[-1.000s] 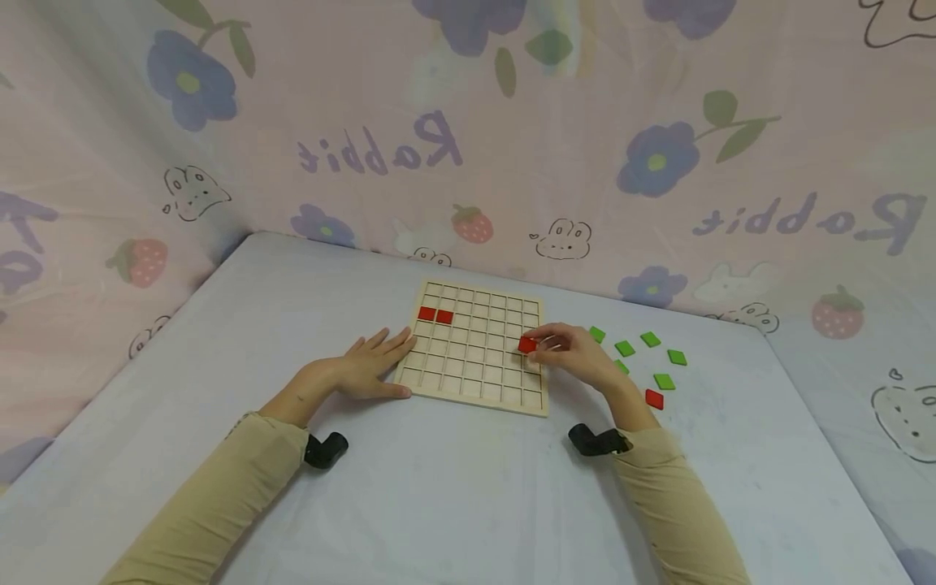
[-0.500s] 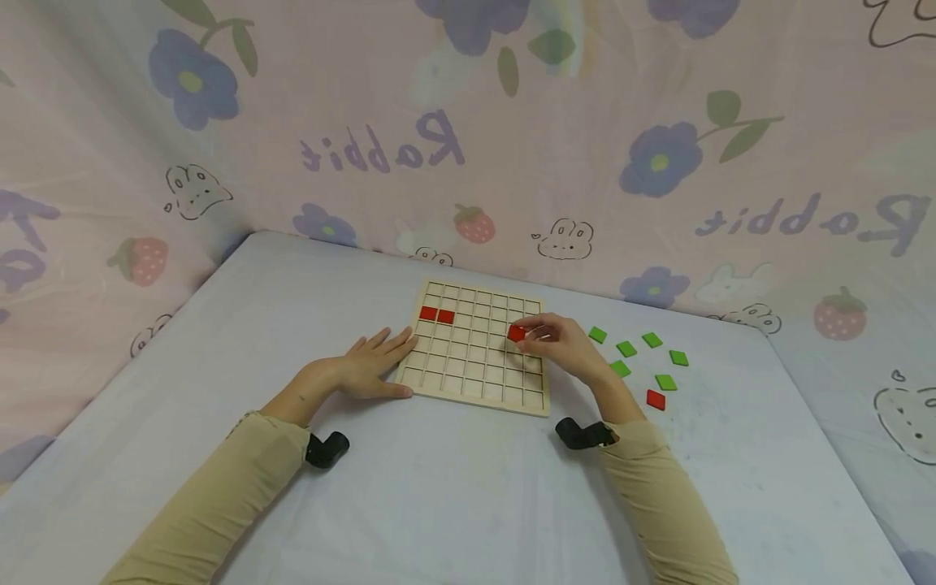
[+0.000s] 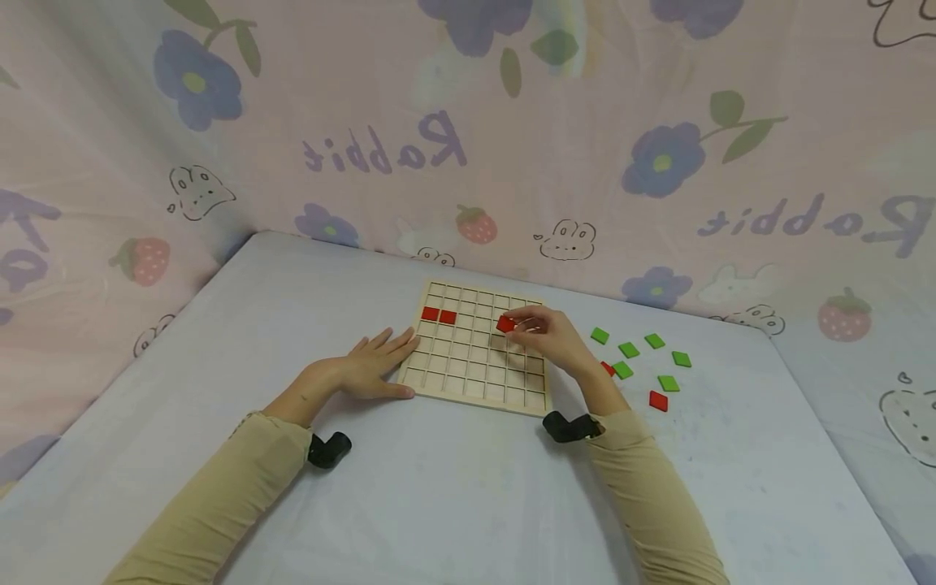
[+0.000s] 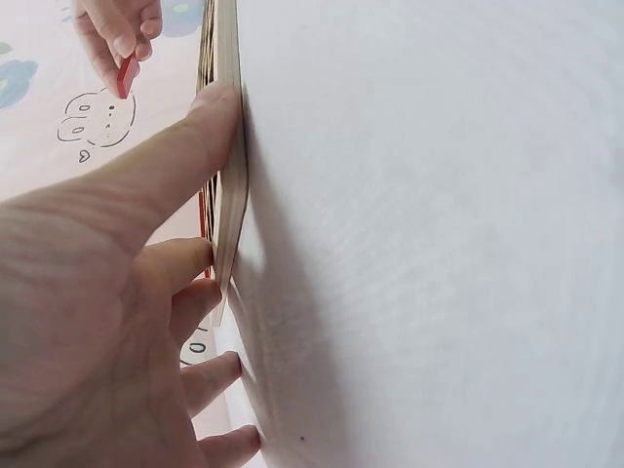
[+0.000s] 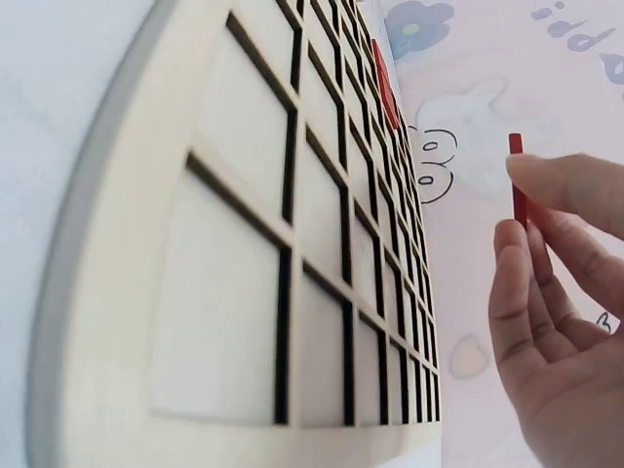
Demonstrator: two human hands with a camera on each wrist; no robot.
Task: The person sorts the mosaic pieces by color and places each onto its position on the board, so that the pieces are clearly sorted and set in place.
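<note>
A pale wooden grid board (image 3: 468, 392) lies on the table, with two red square tiles (image 3: 448, 317) side by side in cells near its upper left. My left hand (image 3: 369, 370) rests with spread, straight fingers against the board's left edge; in the left wrist view the thumb (image 4: 185, 146) touches the board's side. Over the right half of the board, my right hand (image 3: 552, 335) pinches a red tile (image 3: 505, 324) between thumb and fingers. The right wrist view shows that red tile (image 5: 518, 180) edge-on, raised above the grid.
Right of the board lie several green tiles (image 3: 629, 349) and a red tile (image 3: 658, 400). Another red tile (image 3: 607, 369) shows partly behind the right wrist. A patterned curtain (image 3: 380, 97) hangs behind the white table (image 3: 453, 487).
My right hand has moved left and away from me over the board, carrying the red tile. A red tile near the right wrist has come into view. My left hand has stayed put.
</note>
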